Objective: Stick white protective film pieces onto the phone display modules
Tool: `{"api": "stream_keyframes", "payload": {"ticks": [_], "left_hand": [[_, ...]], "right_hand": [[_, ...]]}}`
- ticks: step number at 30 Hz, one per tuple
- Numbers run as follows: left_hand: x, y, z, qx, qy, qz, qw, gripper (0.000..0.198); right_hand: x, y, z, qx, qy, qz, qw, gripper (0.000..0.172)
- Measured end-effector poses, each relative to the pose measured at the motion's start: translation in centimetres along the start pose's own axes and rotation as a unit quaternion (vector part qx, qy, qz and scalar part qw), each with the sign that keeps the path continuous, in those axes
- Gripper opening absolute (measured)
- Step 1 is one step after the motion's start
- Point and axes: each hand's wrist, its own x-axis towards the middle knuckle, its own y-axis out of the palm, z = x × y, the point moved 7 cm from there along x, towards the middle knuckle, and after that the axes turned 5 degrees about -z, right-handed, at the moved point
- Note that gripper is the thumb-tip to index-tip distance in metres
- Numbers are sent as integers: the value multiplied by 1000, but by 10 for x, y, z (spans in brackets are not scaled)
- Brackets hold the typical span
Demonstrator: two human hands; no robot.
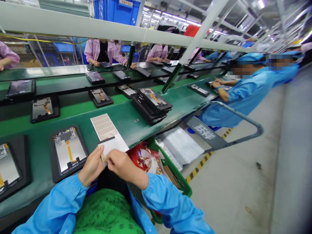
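Observation:
My left hand point(91, 166) and my right hand point(120, 164) meet at the near edge of the green bench point(136, 125), fingers pinched together on a small beige adhesive strip point(103, 158). Just beyond them lies a white backing sheet point(107, 131) with rows of beige strips and one dark strip. To the left sits an open tablet in a black tray point(68, 151), its inner metal plate and an orange flex cable showing.
Another tray with an open tablet point(9, 167) lies at far left. A stack of trays point(152, 104) stands to the right on the bench. A green bin of scraps point(168, 170) hangs below the edge. People in blue and pink coats work nearby.

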Motion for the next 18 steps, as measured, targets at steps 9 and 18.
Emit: {"api": "stream_keyframes", "payload": {"ticks": [9, 18], "left_hand": [[-8, -1, 15, 11, -76, 28, 997, 55], [-13, -6, 5, -30, -21, 13, 999, 56]], "right_hand": [[-157, -84, -169, -167, 498, -129, 841, 21], [-110, -34, -67, -127, 162, 44, 978, 51]]}}
